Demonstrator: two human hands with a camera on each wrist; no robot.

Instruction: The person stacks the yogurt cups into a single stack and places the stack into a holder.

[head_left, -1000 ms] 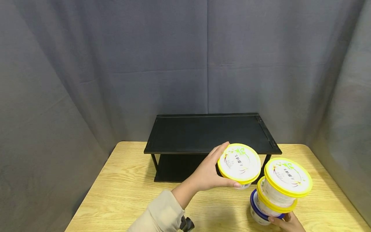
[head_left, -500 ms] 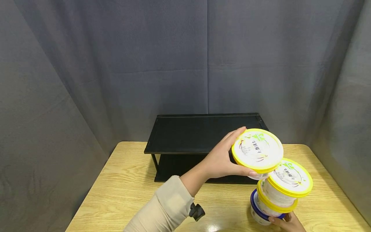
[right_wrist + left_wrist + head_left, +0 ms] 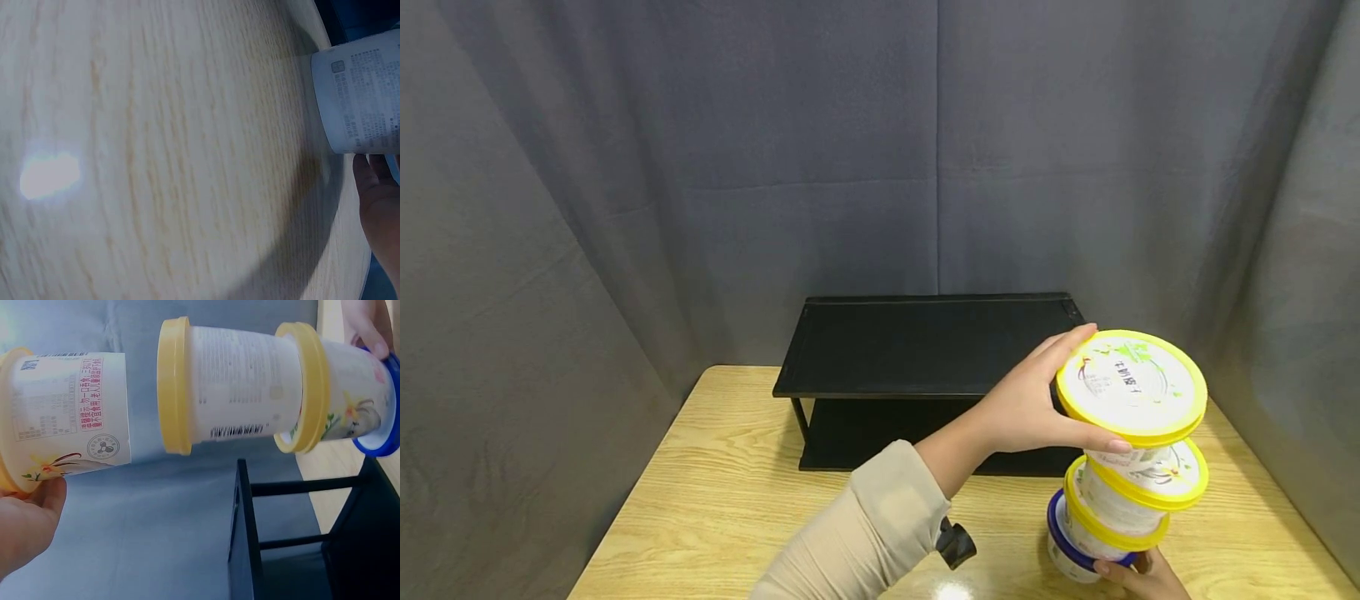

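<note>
With my left hand (image 3: 1037,404), I grip the raised tub (image 3: 1131,387) near its yellow rim, above and apart from the stack. My right hand (image 3: 1150,575) has its fingers curled on the blue-lidded tub (image 3: 1070,561) at the stack's base, on the surface (image 3: 715,500). Caution: off-centre contact from above could topple the two yellow-lidded tubs (image 3: 1108,504) between, which no hand steadies. Jerking the right hand could shift the base.

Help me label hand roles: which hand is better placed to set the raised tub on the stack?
Probably the left hand: it holds the raised tub above the stack, with a gap between. The right hand grips the blue-lidded bottom tub.
</note>
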